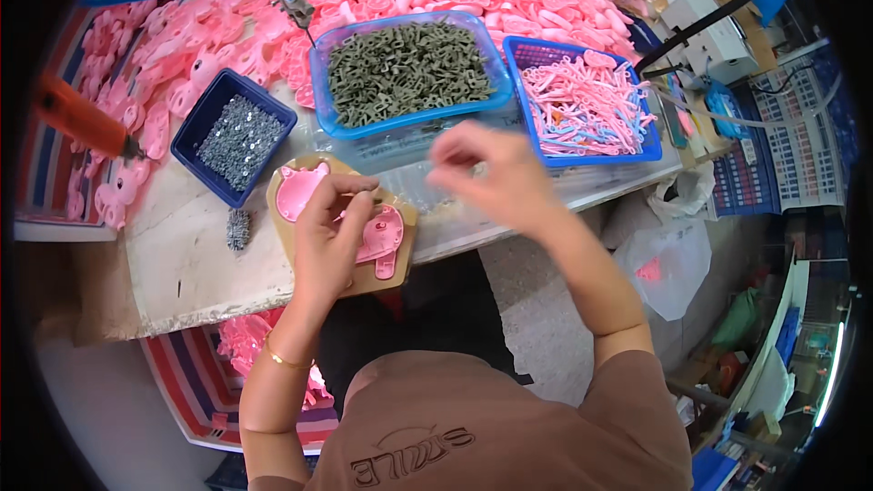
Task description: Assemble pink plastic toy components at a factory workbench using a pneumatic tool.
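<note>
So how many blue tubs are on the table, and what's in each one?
Tub of grey-green pieces: 1
Tub of pink and blue strips: 1
Tub of silvery screws: 1
Total: 3 blue tubs

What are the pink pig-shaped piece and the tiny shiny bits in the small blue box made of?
The pink pig-shaped piece looks like smooth moulded plastic, even in colour with a soft shine. The tiny bits look like metal, probably screws: grey and glittery. The small blue box seems plastic too.

Light: bright, even, from overhead; shadows soft.
Blur: right hand (pixel 496 173) smeared by motion; left hand (pixel 329 236) sharp.
Edges: fisheye bends the table edge (pixel 182 309); corners fall black.
</note>
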### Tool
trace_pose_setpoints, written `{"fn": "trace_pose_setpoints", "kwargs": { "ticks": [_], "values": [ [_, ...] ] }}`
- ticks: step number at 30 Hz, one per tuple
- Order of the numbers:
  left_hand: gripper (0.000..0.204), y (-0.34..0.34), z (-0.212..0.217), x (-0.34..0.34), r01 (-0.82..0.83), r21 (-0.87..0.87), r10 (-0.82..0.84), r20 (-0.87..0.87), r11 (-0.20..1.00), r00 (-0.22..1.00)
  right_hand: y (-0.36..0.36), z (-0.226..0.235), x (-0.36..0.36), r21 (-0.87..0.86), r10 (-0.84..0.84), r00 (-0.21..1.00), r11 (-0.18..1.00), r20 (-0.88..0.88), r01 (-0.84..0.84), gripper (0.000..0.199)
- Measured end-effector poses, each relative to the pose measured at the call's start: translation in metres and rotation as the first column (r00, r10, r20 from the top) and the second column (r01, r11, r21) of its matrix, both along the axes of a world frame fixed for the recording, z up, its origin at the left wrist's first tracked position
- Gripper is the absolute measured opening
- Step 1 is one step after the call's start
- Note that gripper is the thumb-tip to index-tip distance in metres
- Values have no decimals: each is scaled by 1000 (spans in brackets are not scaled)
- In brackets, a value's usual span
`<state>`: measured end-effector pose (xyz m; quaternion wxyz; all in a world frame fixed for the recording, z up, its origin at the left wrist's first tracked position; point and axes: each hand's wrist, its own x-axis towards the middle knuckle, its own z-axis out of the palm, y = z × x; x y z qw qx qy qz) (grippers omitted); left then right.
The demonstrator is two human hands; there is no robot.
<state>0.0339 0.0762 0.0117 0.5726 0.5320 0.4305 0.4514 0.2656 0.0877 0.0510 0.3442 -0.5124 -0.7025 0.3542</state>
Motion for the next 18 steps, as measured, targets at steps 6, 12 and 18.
{"fn": "trace_pose_setpoints", "kwargs": {
  "ticks": [6, 12, 18],
  "values": [
    [14, 1, 7, -8, 35, -60, -31, 71, 998, 997, 45, -27, 150, 301, -487, 734, 872, 473, 385, 16],
    [17, -3, 9, -6, 107, -94, -102, 55, 990, 993, 81, -51, 167, 478, -461, 513, 872, 724, 109, 18],
    [16, -4, 8, -15, 77, -139, -75, 17, 987, 997, 81, -37, 173, 347, -439, 758, 890, 482, 295, 17]
  ]
}}
